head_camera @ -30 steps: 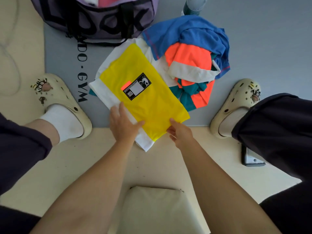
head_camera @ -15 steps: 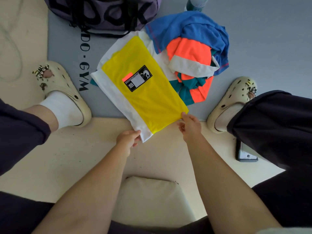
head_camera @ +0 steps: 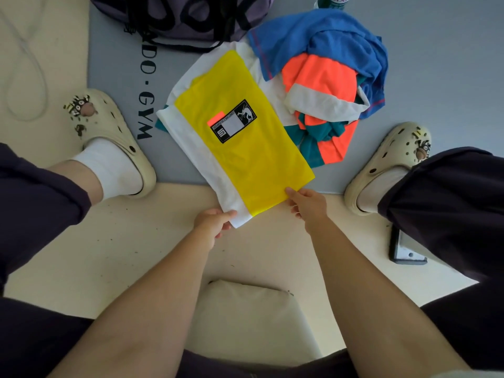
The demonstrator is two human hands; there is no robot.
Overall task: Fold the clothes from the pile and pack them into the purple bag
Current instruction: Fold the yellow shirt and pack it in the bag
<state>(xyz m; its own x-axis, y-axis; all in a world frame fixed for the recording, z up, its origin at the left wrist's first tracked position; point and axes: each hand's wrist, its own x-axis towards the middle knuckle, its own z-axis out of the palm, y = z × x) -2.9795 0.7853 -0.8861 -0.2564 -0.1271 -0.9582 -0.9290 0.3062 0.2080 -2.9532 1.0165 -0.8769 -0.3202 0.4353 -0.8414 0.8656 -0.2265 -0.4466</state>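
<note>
Yellow shirt [head_camera: 245, 148], near corners pinched by left hand [head_camera: 214, 223], right hand [head_camera: 308, 204]

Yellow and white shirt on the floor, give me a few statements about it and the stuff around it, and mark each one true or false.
1. Both hands grip the near edge of the yellow and white shirt. True: left hand, right hand.
2. The shirt is inside the purple bag. False: it lies on the floor in front of the bag.
3. The pile of clothes lies right of the shirt. True.
4. The shirt's printed label faces down. False: it faces up.
</note>
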